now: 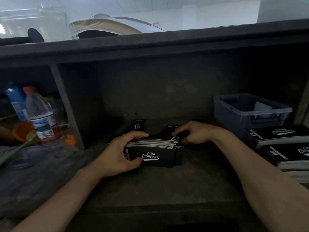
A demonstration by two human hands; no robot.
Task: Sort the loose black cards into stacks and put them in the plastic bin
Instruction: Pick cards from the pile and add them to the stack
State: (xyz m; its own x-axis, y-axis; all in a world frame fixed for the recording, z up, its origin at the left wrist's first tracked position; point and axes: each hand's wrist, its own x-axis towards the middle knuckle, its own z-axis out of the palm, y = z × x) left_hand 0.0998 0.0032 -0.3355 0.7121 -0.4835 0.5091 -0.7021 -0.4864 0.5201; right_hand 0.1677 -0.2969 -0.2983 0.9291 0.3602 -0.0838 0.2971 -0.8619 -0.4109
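My left hand [119, 154] grips a thick stack of black cards [155, 152] printed "Club Camping", standing on edge on the dark shelf, thumb in front and fingers over the top. Just behind the stack, my right hand [194, 133] curls its fingers round a few loose black cards [173, 131] lying on the shelf. More loose cards [138, 125] lie farther back. The clear plastic bin [249, 111] stands at the right rear, apart from both hands. Two finished card stacks [282, 139] sit in front of the bin.
A partition [66, 106] walls off the left compartment, which holds a water bottle [41, 116], a blue bottle [15, 101], orange cups [22, 130] and a green stalk [16, 149]. A dark overhanging ledge [150, 46] runs above the shelf.
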